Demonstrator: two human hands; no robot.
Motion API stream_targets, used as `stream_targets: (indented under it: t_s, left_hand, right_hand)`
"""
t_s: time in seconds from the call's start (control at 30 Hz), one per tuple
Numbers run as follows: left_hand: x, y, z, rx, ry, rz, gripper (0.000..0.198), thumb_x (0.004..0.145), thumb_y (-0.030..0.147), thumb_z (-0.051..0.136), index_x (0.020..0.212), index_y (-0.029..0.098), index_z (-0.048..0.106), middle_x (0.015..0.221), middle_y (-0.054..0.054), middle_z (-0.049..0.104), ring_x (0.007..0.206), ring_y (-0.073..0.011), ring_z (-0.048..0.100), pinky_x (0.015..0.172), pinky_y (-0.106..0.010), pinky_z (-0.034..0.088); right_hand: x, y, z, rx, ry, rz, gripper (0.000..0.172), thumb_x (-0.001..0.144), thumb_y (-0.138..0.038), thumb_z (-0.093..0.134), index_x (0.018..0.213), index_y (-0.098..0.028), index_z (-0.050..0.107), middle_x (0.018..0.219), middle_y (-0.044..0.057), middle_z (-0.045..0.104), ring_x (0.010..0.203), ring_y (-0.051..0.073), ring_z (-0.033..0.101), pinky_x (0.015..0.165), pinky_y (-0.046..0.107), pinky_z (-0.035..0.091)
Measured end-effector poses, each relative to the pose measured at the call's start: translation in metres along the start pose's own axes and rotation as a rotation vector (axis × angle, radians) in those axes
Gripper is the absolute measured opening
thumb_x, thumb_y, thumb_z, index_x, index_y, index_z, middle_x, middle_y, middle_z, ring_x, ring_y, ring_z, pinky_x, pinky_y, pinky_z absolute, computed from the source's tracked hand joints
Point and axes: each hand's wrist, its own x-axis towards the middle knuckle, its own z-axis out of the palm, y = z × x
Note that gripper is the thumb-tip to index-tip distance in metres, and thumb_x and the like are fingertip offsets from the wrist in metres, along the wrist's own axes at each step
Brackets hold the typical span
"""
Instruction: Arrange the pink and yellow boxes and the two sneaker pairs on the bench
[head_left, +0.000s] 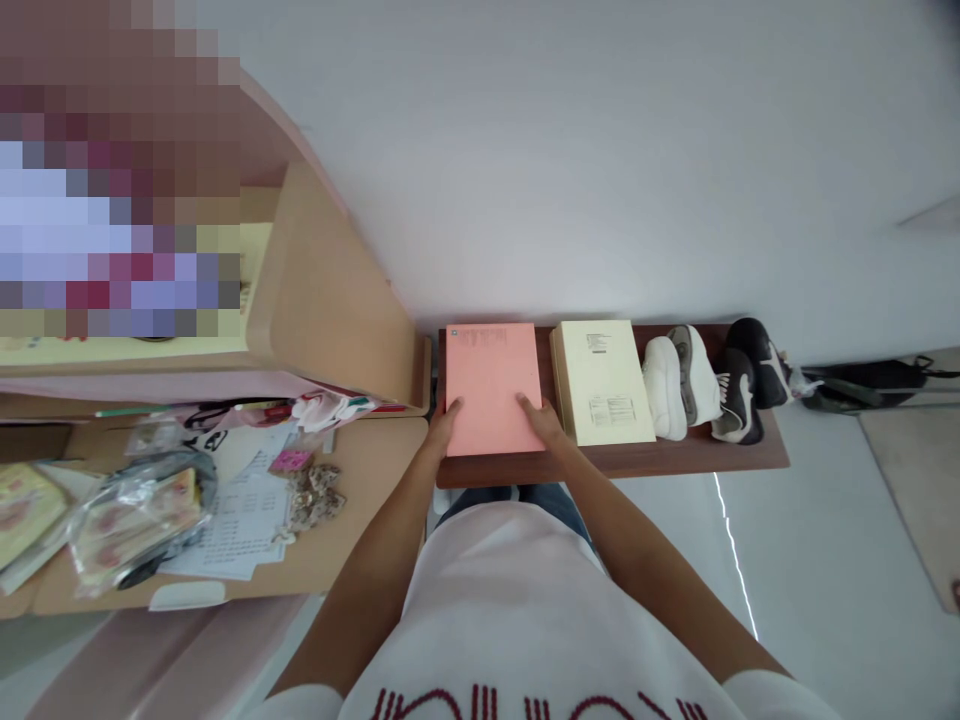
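A pink box with small print along its far edge is at the left end of a dark wooden shelf. My left hand grips its left side, thumb on the top face. On the opposite side, my right hand holds it with the thumb laid over the top edge. The other fingers of both hands are mostly hidden beside the box. Just right of my right hand lies a cream box with printed labels, apart from the pink one.
White shoes and black shoes stand along the shelf's right part. To the left, a desk carries papers, a plastic-wrapped packet and a patterned scrunchie. A dark bag lies past the shelf's right end. A wall rises behind.
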Motion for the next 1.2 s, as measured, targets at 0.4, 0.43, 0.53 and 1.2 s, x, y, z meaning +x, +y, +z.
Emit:
stream_targets:
  t_s: [0.4, 0.43, 0.53, 1.2]
  left_hand:
    - [-0.015, 0.006, 0.0, -0.146, -0.013, -0.09, 0.062, 0.091, 0.058, 0.063, 0.137, 0.017, 0.06, 0.129, -0.015, 0.071, 0.119, -0.027, 0.068, 0.103, -0.042, 0.054]
    - [-0.017, 0.008, -0.001, -0.154, -0.034, -0.097, 0.064, 0.092, 0.063, 0.059, 0.133, 0.015, 0.063, 0.125, -0.015, 0.073, 0.117, -0.0283, 0.069, 0.102, -0.043, 0.055]
    - [-0.024, 0.01, -0.007, -0.174, -0.053, -0.11, 0.07, 0.092, 0.073, 0.048, 0.125, 0.014, 0.068, 0.115, -0.015, 0.076, 0.112, -0.0304, 0.071, 0.097, -0.044, 0.057]
    - [-0.048, 0.029, -0.024, -0.243, -0.189, -0.246, 0.068, 0.088, 0.065, 0.062, 0.129, 0.012, 0.067, 0.114, -0.02, 0.076, 0.114, -0.0337, 0.071, 0.101, -0.046, 0.058]
  right_hand:
    - [-0.009, 0.005, -0.011, 0.085, -0.091, 0.001, 0.075, 0.078, -0.066, 0.076, 0.13, -0.013, 0.065, 0.127, 0.015, 0.072, 0.117, 0.029, 0.069, 0.103, 0.046, 0.056]
    - [-0.01, 0.005, -0.011, 0.096, -0.099, 0.0, 0.075, 0.077, -0.065, 0.076, 0.13, -0.013, 0.066, 0.127, 0.015, 0.072, 0.116, 0.029, 0.07, 0.102, 0.046, 0.057]
    - [-0.015, 0.002, -0.012, 0.106, -0.107, 0.017, 0.074, 0.077, -0.065, 0.077, 0.131, -0.015, 0.066, 0.126, 0.014, 0.073, 0.115, 0.03, 0.07, 0.101, 0.047, 0.058]
    - [-0.028, -0.015, -0.004, -0.238, 0.004, -0.393, 0.082, 0.091, -0.069, 0.054, 0.16, -0.03, 0.033, 0.172, 0.004, 0.013, 0.16, 0.026, 0.009, 0.128, 0.048, 0.015]
